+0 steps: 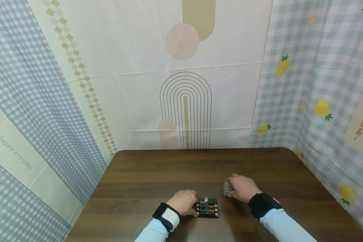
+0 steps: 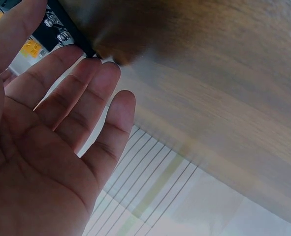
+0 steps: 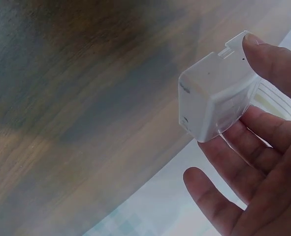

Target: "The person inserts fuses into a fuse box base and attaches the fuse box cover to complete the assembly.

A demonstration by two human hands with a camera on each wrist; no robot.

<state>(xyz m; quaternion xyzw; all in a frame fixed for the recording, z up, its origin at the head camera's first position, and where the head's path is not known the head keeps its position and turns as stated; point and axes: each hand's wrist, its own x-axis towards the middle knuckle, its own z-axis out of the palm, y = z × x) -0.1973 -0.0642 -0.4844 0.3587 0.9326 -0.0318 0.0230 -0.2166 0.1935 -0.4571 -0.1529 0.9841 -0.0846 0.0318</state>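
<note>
A black fuse block (image 1: 207, 207) with metal screw terminals and orange and green fuses lies flat on the table. My left hand (image 1: 184, 202) grips its left side between thumb and fingers. Part of the block (image 2: 64, 32) shows between the thumb and fingertips in the left wrist view, the rest cut off by the frame. To the right of the block, my right hand (image 1: 244, 188) holds a clear plastic cover (image 1: 228, 188). In the right wrist view the thumb presses one edge of this boxy cover (image 3: 216, 91) and fingers support the opposite side; the little finger stands apart.
The dark wooden table (image 1: 157, 168) has rounded far corners. Behind it hangs a white patterned cloth (image 1: 133, 101), with blue checked cloth (image 1: 293, 101) at the right and more at the left.
</note>
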